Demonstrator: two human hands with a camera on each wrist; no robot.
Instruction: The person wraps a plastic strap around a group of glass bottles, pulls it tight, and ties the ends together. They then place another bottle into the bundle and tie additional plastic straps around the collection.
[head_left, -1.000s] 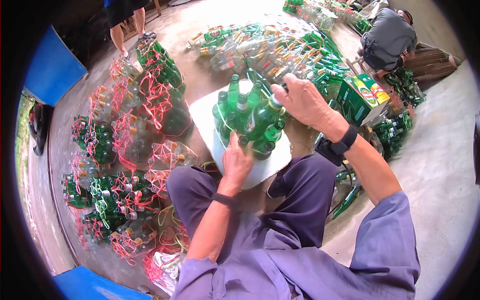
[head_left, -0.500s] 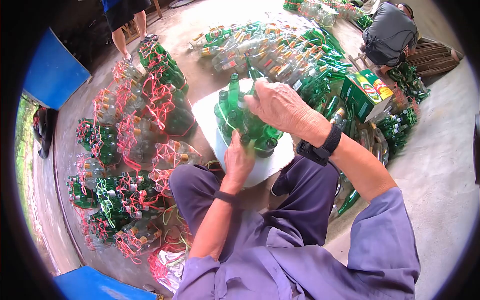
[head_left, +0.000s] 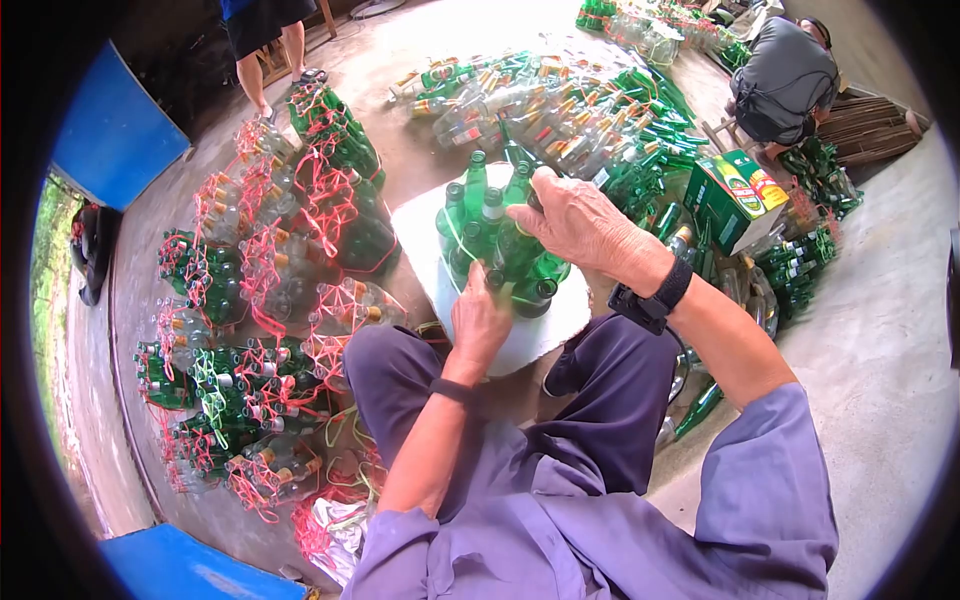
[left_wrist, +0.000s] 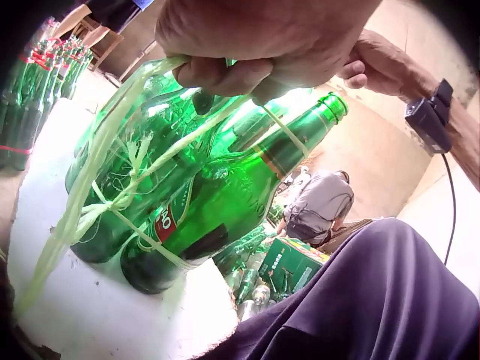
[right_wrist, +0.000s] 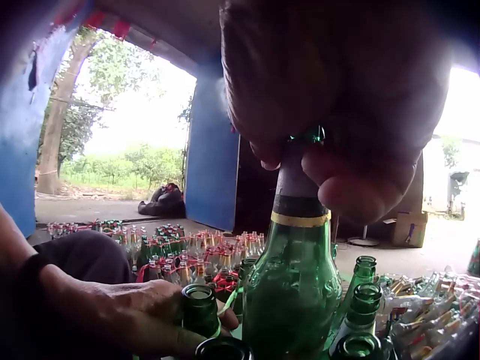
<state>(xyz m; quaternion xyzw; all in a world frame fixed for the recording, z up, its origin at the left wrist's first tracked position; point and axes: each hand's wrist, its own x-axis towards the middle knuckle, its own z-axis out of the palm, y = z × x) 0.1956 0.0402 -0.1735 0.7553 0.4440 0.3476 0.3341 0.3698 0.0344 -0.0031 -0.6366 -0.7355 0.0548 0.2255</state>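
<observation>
Twine (left_wrist: pixel 88 161) at the left looks limp and light, likely to slacken unless pinched close to its knot. Green bottles (head_left: pixel 475 240), which it loops round, are glass: stiff, slick, apt to chip where they knock, and probably light, as the nearer ones look uncapped and empty. A neck seems the best place to take hold, since the lip above should stop fingers sliding off. The left hand (head_left: pixel 482 325) has its fingers curled round the twine, just beside the nearest bottle mouths, with the cluster beyond it on a white slab (head_left: pixel 560 330). Further right, the held bottle (right_wrist: pixel 292 277) stands about upright among its neighbours in the right wrist view; its shoulder rises above their mouths, so it appears lifted, though its base is hidden. The right hand (head_left: pixel 580 218) clamps that neck between thumb and fingers, with the bottle's body directly below.
</observation>
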